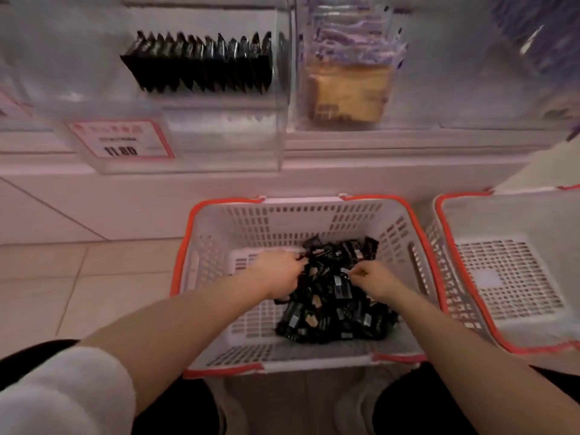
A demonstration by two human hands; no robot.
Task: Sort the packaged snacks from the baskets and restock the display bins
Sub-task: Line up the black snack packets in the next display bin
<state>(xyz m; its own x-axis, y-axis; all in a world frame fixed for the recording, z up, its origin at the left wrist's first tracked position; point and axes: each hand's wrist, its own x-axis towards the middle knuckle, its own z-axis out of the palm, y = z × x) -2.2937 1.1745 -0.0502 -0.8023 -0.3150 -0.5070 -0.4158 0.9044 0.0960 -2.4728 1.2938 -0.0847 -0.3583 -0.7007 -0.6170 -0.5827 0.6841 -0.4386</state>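
In the red-rimmed basket (219,211), your left hand (276,271) and right hand (373,282) each pinch at the black snack packets (332,306).

A red-bordered price tag (120,139) reads 11.80, though blurred; below it runs the white cabinet front (125,199); lower still, beige floor tiles (47,277); white shoes (354,403) at bottom.

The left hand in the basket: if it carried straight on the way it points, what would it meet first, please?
Most likely the pile of black snack packets: the left hand points right and slightly forward, its fingers already at the pile's edge, though blur hides exact contact.
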